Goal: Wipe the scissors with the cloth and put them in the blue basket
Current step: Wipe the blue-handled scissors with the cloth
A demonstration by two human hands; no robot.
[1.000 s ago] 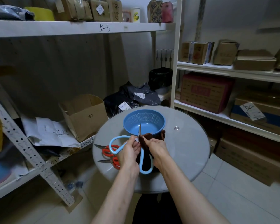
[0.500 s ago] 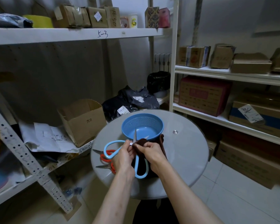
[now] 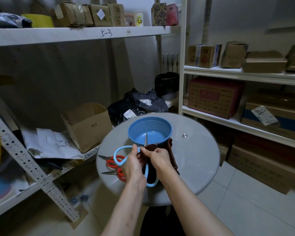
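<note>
Scissors (image 3: 115, 155) with blue handles are hovering just before the blue basket (image 3: 167, 126): your left hand (image 3: 133, 165) is gripping them, your right hand (image 3: 160, 157) is pinching the brown cloth (image 3: 173, 155) round the blades (image 3: 145, 140). If that cloth slips, you are risking a cut.

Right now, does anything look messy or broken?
Yes. A perforated metal bar leans slantwise across the shelves, and crumpled papers sprawl beside an open cardboard box there. Nothing looks spilled on the table; the left hand grips the blue scissors and the right hand holds the cloth against them.
</note>
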